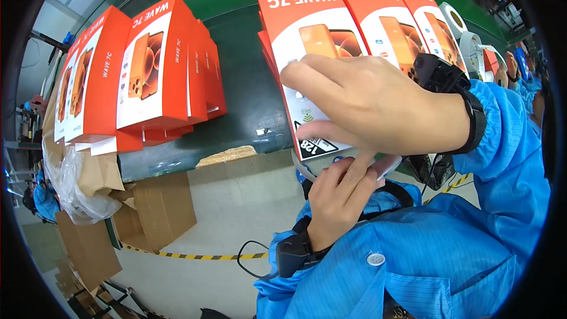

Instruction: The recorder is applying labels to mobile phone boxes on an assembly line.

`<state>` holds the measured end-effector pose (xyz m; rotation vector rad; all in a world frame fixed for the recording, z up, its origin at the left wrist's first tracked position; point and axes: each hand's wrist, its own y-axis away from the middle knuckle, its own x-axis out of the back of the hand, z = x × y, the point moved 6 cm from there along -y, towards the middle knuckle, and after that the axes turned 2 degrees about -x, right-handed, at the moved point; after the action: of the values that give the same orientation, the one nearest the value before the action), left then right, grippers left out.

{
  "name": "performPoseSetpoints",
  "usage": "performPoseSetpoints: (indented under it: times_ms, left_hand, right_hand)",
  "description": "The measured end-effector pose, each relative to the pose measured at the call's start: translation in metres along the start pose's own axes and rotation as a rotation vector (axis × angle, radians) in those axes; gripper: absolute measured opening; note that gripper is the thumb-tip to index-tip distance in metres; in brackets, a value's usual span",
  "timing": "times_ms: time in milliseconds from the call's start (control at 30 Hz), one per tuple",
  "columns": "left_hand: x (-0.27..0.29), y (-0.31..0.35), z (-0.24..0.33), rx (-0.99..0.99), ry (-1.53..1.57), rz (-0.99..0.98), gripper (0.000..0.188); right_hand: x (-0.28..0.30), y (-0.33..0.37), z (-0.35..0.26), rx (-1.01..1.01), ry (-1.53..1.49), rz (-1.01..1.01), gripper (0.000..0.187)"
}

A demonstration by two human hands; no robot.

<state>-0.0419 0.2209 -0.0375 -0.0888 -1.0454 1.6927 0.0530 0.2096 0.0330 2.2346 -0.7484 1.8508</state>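
Note:
My right hand reaches over the front of an orange and white phone box, the nearest in the right-hand group. Its forefinger and thumb point left and stand apart, and nothing shows between them. Whether the fingers press on the box I cannot tell. Just below, close to the table's front edge, my left hand is closed with curled fingers. A pale, smooth object shows beside those fingertips, mostly hidden, so its kind is unclear. The two hands meet or overlap below the right palm.
More phone boxes stand in a group on the left of the dark green table. White rolls lie at the far right. An opened cardboard carton and clear plastic are at lower left. Another person's blue sleeve shows at right.

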Motion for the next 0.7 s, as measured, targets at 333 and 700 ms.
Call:
performPoseSetpoints:
  times_ms: [333,700]
  left_hand:
    - [0.042,-0.029,0.034,0.157,0.459,0.088,0.036]
    - [-0.041,-0.090,0.110,0.245,0.716,-0.437,0.033]
  right_hand:
    - [0.090,0.068,0.011,0.067,0.475,-0.083,0.024]
    - [0.016,0.182,0.027,-0.071,0.534,-0.313,0.011]
